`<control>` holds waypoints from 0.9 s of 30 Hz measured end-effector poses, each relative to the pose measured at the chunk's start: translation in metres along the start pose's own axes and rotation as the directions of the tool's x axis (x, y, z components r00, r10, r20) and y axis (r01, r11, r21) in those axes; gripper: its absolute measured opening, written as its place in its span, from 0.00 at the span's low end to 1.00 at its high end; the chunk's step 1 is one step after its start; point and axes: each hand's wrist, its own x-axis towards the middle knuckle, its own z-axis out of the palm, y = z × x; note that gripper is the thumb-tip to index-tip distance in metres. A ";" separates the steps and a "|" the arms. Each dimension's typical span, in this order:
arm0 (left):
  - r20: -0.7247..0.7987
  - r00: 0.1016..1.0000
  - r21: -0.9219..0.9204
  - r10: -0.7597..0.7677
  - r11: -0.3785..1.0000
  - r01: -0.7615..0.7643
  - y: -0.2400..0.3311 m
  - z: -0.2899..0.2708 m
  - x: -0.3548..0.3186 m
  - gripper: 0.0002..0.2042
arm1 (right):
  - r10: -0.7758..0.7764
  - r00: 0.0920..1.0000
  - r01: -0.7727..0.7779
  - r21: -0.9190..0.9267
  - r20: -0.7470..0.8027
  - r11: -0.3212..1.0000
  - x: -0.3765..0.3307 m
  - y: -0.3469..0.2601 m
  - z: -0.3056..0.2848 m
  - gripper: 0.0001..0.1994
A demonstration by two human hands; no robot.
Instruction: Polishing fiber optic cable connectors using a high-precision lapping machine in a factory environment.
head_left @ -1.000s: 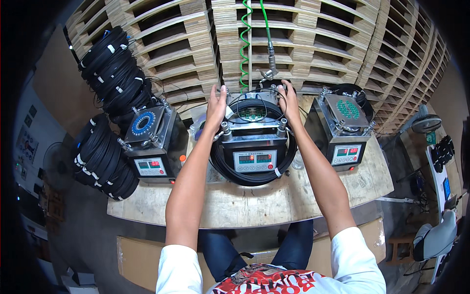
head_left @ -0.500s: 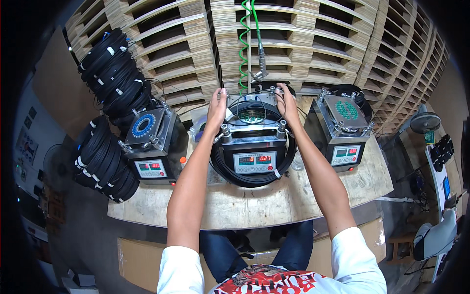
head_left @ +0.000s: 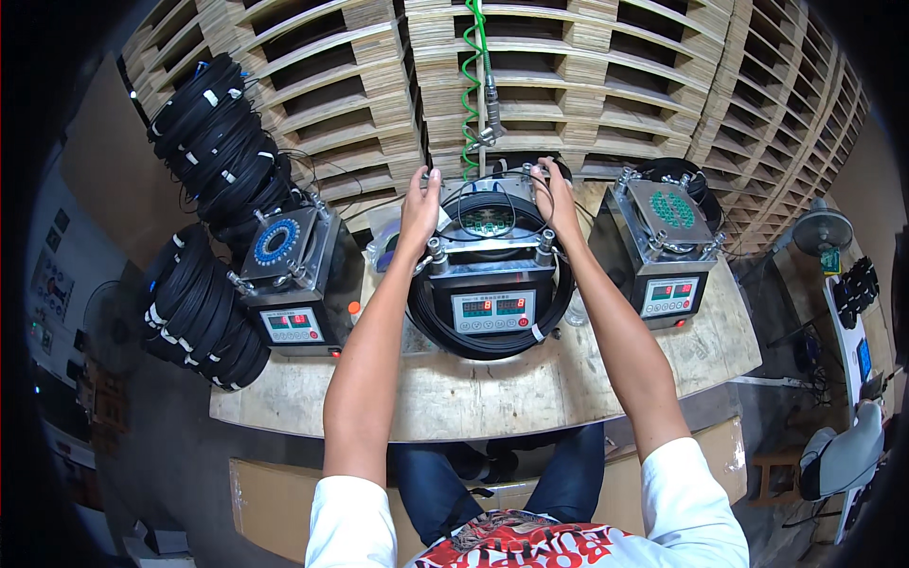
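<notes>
A: What's unreadable in the head view?
B: Both palms' inner sides. The far end of the centre machine [head_left: 516,277] is hard to make out behind cable and fittings. The cable coil [head_left: 488,351] covers part of the machine's front. Cable ends get lost in the tangle. Co-worker [head_left: 846,457] at the right rim is small and partly cut off.
A: Where's the coil relative to the hands?
B: Black coil, looped about the centre machine. Its far part lies over the steel top, between the wrists; its near part hangs below the lit panel [head_left: 493,312], on the near side of both hands. Thin loose strands cross the top.
A: Hands?
B: Well apart, one each side of the machine's far end. Left hand [head_left: 419,210]: fingers pointing far, thumb slightly off them. Right hand [head_left: 557,201]: same pose mirrored, fingers a bit bent, small gap to the thumb. Both look loosely spread. Whether either touches the machine, can't tell.
A: Neighbours?
B: Left machine [head_left: 327,257] with a blue ring on top, right machine [head_left: 625,241] with green pieces on top. All three on the wooden bench [head_left: 492,402].
</notes>
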 end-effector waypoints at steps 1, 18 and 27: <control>-0.002 1.000 0.003 -0.001 1.000 0.001 -0.002 0.000 0.000 0.36 | 0.049 0.997 -0.052 0.066 0.053 0.996 -0.001 -0.002 0.000 0.20; -0.027 0.998 -0.010 -0.048 0.999 0.048 0.003 0.002 -0.005 0.32 | 0.072 0.996 -0.074 0.036 0.061 0.997 0.000 0.018 0.004 0.17; -0.101 0.995 -0.038 0.023 0.999 -0.027 -0.013 0.002 0.006 0.33 | -0.128 0.991 0.122 0.159 0.031 0.980 -0.002 0.014 0.003 0.17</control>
